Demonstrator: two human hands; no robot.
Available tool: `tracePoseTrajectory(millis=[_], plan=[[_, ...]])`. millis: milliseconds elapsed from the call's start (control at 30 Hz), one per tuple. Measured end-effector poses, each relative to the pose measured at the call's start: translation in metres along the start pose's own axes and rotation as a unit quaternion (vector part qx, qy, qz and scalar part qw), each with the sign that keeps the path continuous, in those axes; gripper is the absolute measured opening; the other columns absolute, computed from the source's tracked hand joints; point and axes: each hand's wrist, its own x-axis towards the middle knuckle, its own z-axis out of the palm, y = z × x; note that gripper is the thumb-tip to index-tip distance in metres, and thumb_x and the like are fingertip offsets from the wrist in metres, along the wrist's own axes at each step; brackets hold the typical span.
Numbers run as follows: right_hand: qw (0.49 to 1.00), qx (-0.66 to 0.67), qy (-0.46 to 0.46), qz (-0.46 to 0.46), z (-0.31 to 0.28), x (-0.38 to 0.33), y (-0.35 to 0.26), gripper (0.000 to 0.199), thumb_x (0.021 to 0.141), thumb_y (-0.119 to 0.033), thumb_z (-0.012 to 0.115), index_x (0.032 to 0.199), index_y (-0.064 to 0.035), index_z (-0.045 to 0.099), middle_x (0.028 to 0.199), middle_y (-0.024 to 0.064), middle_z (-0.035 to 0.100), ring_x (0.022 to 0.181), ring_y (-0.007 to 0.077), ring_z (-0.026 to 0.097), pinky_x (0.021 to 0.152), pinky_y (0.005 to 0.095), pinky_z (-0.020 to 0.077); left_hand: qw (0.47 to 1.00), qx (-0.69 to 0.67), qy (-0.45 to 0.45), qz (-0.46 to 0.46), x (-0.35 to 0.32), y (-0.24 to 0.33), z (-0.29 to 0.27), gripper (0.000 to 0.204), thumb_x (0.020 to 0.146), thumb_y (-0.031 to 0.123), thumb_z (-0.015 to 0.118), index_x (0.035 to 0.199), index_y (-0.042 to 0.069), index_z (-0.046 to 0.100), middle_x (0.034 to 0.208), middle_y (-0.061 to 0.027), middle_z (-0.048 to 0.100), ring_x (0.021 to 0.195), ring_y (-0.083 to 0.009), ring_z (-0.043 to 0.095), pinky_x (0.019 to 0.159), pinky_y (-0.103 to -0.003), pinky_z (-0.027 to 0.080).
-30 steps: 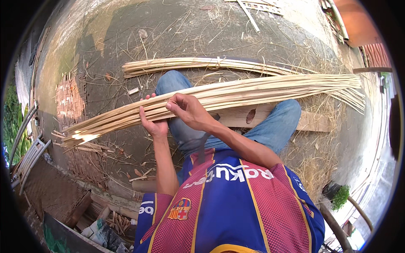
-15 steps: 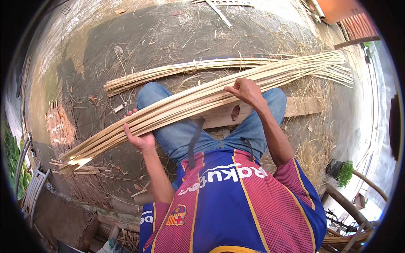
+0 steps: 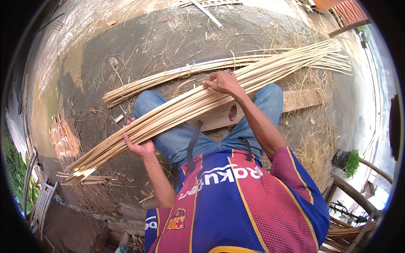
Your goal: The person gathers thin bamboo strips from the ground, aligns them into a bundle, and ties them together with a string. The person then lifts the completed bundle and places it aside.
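Note:
A long bundle of pale bamboo strips [image 3: 181, 107] lies slantwise across my lap, from lower left to upper right, its ends fanning apart. My left hand [image 3: 141, 145] cups its left part from below, thumb on the near side and fingertips showing past the far edge. Over the middle of the bundle, my right hand [image 3: 223, 82] is closed with bent fingers at the strips' far edge; what exactly lies between its fingertips is partly hidden. A second bamboo bundle [image 3: 143, 83] rests on the ground beyond my knees, partly covered by the first.
A wooden plank [image 3: 301, 101] with a dark knot lies under and beside my legs. Thin shavings [image 3: 312, 156] litter the ground, thickest at the right. Woven bamboo pieces [image 3: 65, 137] lie at the left. A potted green plant [image 3: 351, 163] stands at the right.
My right hand has moved left along the bundle and to its far edge. My left hand still supports the left part. The whole view has shifted slightly.

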Motion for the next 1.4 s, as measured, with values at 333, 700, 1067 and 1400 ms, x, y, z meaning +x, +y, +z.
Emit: tracePoseTrajectory(millis=[333, 700, 1067, 1400], plan=[[0.849, 0.491, 0.196, -0.01, -0.002, 0.005, 0.004, 0.033, 0.101, -0.032, 0.065, 0.096, -0.0003, 0.072, 0.085, 0.0039, 0.071, 0.084, 0.0101, 0.062, 0.082, 0.0269, 0.0493, 0.999, 0.011, -0.027, -0.028, 0.002, 0.004, -0.011, 0.047, 0.101, 0.035, 0.055, 0.139, 0.007, 0.052, 0.141, -0.014, 0.057, 0.135, -0.0301, 0.051, 0.118, -0.053, 0.04], [0.923, 0.203, 0.28, 0.169, 0.021, -0.049, 0.149, 0.027, 0.086, -0.03, 0.073, 0.098, -0.0059, 0.077, 0.095, 0.0128, 0.074, 0.089, 0.0287, 0.072, 0.084, 0.0432, 0.054, 0.999, 0.005, -0.019, -0.035, 0.012, 0.001, -0.014, 0.05, 0.102, 0.037, 0.052, 0.139, 0.004, 0.054, 0.144, -0.0161, 0.056, 0.136, -0.0316, 0.051, 0.118, -0.053, 0.038], [0.905, 0.179, 0.385, -0.029, 0.044, -0.066, 0.094, 0.016, 0.089, -0.018, 0.073, 0.095, -0.0038, 0.076, 0.091, 0.0111, 0.071, 0.083, 0.0253, 0.068, 0.081, 0.0379, 0.0525, 0.998, 0.003, -0.03, -0.05, 0.015, 0.001, -0.016, 0.046, 0.101, 0.034, 0.051, 0.137, 0.005, 0.054, 0.141, -0.0167, 0.058, 0.134, -0.0304, 0.053, 0.117, -0.052, 0.04], [0.898, 0.025, 0.398, 0.188, 0.018, -0.043, 0.173, 0.029, 0.088, -0.031, 0.074, 0.103, -0.006, 0.077, 0.098, 0.0153, 0.071, 0.091, 0.0316, 0.069, 0.085, 0.0441, 0.0522, 0.999, 0.007, -0.021, -0.038, 0.014, 0.0, -0.015, 0.045, 0.101, 0.034, 0.052, 0.136, 0.005, 0.055, 0.139, -0.0164, 0.059, 0.132, -0.0305, 0.054, 0.117, -0.052, 0.04]])
